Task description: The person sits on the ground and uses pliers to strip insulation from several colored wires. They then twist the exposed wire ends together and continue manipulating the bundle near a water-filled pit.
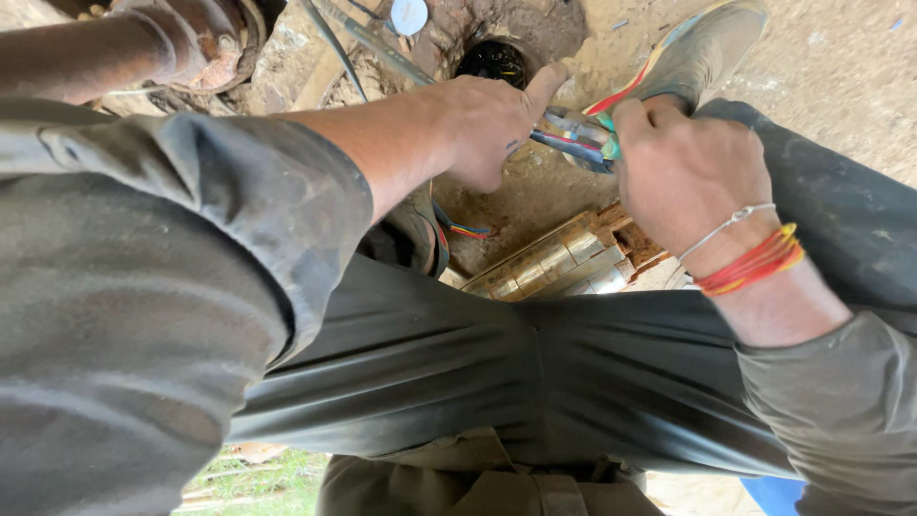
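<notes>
Head view: the left hand (pixel 487 129) is closed around a bundle of coloured wires (pixel 564 143), thumb stretched out. Just beside it, the right hand (pixel 683 167) grips pliers (pixel 578 129), whose tips touch the wires between both sets of fingers. Below them lies a rusty metal cylinder (pixel 559 258); a shoe (pixel 702 53) sits beyond.
</notes>
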